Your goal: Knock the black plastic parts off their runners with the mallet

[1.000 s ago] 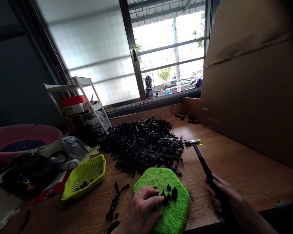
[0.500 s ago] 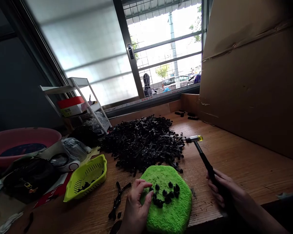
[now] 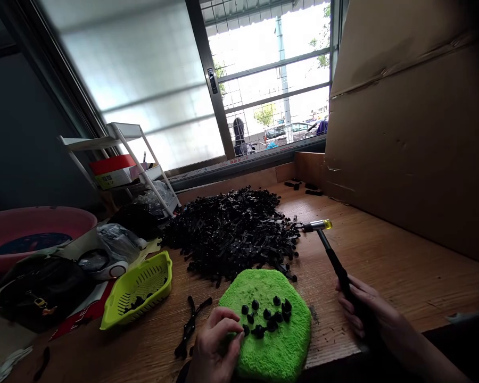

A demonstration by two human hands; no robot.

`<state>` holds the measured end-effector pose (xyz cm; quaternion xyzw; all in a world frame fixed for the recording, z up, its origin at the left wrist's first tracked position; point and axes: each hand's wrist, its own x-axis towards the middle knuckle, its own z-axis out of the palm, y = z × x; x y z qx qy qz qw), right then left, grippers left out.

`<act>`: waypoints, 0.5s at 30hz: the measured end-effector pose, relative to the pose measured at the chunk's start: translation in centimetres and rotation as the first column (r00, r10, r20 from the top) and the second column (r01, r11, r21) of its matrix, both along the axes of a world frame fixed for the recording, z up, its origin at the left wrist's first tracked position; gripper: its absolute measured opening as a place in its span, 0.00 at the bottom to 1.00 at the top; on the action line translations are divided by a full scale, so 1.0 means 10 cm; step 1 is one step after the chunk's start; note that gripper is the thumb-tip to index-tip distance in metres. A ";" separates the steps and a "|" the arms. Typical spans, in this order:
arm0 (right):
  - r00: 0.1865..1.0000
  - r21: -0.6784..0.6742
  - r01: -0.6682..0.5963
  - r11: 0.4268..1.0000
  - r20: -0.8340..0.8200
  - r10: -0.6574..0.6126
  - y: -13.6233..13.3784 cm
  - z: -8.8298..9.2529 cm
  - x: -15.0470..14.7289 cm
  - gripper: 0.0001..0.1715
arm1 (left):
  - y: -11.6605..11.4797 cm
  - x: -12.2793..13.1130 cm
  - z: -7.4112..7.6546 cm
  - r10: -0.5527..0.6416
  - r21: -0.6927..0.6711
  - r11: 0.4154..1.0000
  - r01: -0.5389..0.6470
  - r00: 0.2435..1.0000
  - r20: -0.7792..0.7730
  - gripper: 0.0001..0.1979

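Observation:
A bright green fuzzy pad (image 3: 275, 351) lies on the wooden table, with several small black round-headed pieces (image 3: 267, 314) standing on it in a loose cluster. My left hand (image 3: 219, 340) is at the pad's left edge, thumb and forefinger closed on one small black piece (image 3: 246, 330). In my right hand (image 3: 367, 308), fingers wrapped round its black handle, is a hammer (image 3: 335, 260). Its metal head has a yellow end and a dark end, and is held above the table to the right of the pad, near a large heap of black parts (image 3: 235, 234).
Left of the pad are a forked black part (image 3: 190, 324) and a yellow-green basket (image 3: 159, 287) holding black bits. A white shelf rack (image 3: 125, 133), a pink basin (image 3: 43, 213) and a black bag (image 3: 51, 298) stand further left. A cardboard sheet (image 3: 415, 133) rises on the right.
My left hand has moved down and slightly left, away from one black piece that stays standing on the pad, and its fingers have come together at another. The hammer has hardly moved.

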<state>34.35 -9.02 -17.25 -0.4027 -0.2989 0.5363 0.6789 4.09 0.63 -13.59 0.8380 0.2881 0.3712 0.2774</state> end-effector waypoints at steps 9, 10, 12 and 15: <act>1.000 0.003 -0.014 1.000 -0.001 0.014 0.02 -0.10 0.04 0.12 | 0.01 0.08 -0.01 0.053 0.076 0.996 -0.047 0.995 -0.081 0.07; 1.000 0.006 -0.013 1.000 0.000 0.013 0.02 -0.10 0.04 0.12 | 0.01 0.07 -0.03 0.066 0.074 0.995 -0.061 0.995 -0.070 0.06; 1.000 0.007 -0.013 1.000 0.002 0.013 0.02 -0.09 0.04 0.12 | 0.01 0.06 -0.06 0.061 0.065 0.996 -0.057 0.996 -0.064 0.05; 1.000 -0.001 -0.012 1.000 0.005 0.012 0.01 -0.06 0.03 0.13 | 0.03 0.04 -0.09 0.014 0.079 0.997 -0.008 0.997 -0.080 0.05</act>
